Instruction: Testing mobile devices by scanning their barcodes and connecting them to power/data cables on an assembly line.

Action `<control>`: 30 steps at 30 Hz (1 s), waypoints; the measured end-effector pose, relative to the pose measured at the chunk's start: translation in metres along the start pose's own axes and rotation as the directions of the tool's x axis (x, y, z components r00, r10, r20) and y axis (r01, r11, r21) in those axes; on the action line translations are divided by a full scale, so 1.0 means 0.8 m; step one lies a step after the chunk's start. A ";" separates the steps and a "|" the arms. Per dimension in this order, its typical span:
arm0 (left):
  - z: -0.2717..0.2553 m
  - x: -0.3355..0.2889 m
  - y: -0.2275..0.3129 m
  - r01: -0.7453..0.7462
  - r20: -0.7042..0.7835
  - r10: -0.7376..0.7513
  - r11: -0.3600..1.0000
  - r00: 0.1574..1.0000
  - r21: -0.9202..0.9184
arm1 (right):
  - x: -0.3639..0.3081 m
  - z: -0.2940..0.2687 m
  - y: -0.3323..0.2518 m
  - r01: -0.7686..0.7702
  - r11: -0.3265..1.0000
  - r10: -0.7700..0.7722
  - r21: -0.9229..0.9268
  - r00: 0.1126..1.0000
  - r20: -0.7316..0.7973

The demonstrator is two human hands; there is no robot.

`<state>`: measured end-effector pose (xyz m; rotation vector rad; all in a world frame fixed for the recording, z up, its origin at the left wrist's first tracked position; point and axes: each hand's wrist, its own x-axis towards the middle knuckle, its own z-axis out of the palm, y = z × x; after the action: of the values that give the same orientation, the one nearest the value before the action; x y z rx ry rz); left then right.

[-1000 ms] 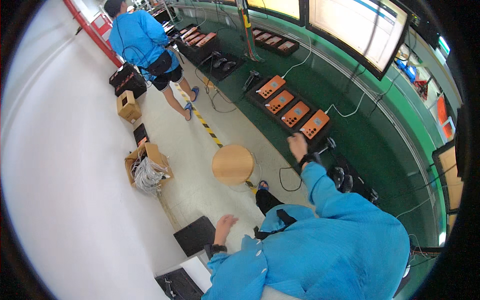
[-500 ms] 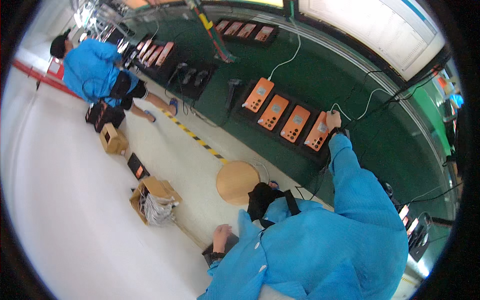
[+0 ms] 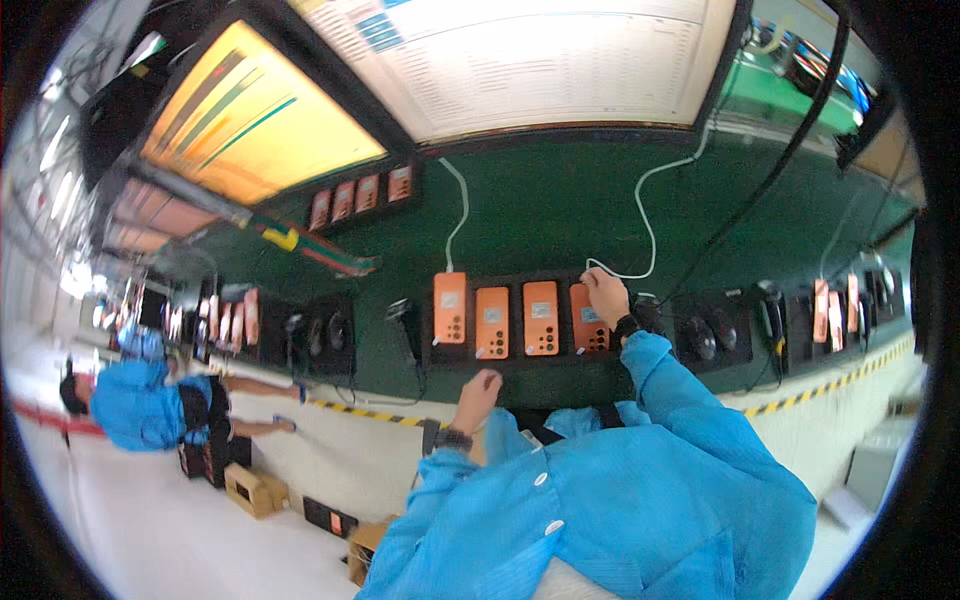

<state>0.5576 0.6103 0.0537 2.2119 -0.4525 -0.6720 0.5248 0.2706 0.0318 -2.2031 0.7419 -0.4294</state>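
A row of orange smartphones lies camera side up on a dark mat [image 3: 508,366]. My right hand [image 3: 606,296] is over the upper end of the rightmost phone [image 3: 589,324]. Its fingers pinch the end of a white charging cable [image 3: 652,225] there; whether the plug sits in the phone is hidden. A second white cable [image 3: 463,205] runs into the top of the leftmost phone [image 3: 449,312]. Between them lie two more orange phones, one [image 3: 492,325] beside the other [image 3: 540,318]. My left hand [image 3: 478,400] hovers by the bench's front edge, fingers curled, with nothing visible in it.
Large monitors [image 3: 560,70] stand behind the green bench [image 3: 540,215]. Handheld scanners [image 3: 402,325] and computer mice [image 3: 703,338] flank the mat. More phones [image 3: 368,190] lie at the back left. A person in blue [image 3: 145,408] is at the far left, near a cardboard box [image 3: 255,492].
My view has turned toward the bench and monitors. My left hand has come up from beside my body to the bench edge, fingers curling. My right hand stays at the rightmost phone's cable end.
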 end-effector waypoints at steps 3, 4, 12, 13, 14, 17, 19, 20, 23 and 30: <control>-0.004 0.096 0.035 -0.242 0.171 0.222 0.964 0.960 0.112 | -0.010 -0.013 -0.021 -0.022 0.999 0.020 -0.039 0.999 -0.032; 0.002 0.128 0.045 -0.373 0.171 0.347 0.914 0.922 0.159 | -0.009 -0.011 -0.018 -0.002 0.999 0.000 -0.049 0.999 -0.051; 0.021 0.283 0.071 -0.734 0.255 0.710 0.521 0.656 0.436 | 0.019 -0.024 -0.043 -0.368 0.930 0.368 0.020 0.927 -0.067; 0.026 0.289 0.067 -0.724 0.310 0.664 0.541 0.680 0.429 | 0.009 -0.020 -0.038 -0.399 0.917 0.399 0.012 0.915 -0.062; 0.030 0.286 0.060 -0.711 0.359 0.616 0.558 0.701 0.428 | -0.003 -0.015 -0.032 -0.295 0.955 0.296 0.029 0.938 -0.179; 0.034 0.278 0.054 -0.663 0.384 0.541 0.626 0.748 0.411 | -0.018 -0.024 -0.009 -0.253 0.929 0.108 -0.272 0.885 -0.453; 0.041 0.274 0.056 -0.647 0.374 0.528 0.610 0.763 0.458 | -0.048 -0.027 0.026 -0.350 0.853 0.082 -0.386 0.821 -0.565; 0.045 0.271 0.057 -0.631 0.365 0.517 0.589 0.774 0.504 | -0.068 -0.026 0.044 -0.376 0.835 0.077 -0.402 0.804 -0.590; 0.047 0.278 0.049 -0.622 0.302 0.558 0.568 0.773 0.539 | -0.097 -0.026 0.076 -0.508 0.854 0.415 -0.114 0.797 -0.439; 0.044 0.280 0.051 -0.595 0.260 0.550 0.613 0.794 0.520 | -0.124 -0.038 0.093 -0.529 0.833 0.552 0.162 0.783 -0.286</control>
<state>0.7112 0.4497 -0.0075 2.3674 -1.5161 -0.2654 0.4045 0.2756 -0.0111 -1.7519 1.4653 -0.5101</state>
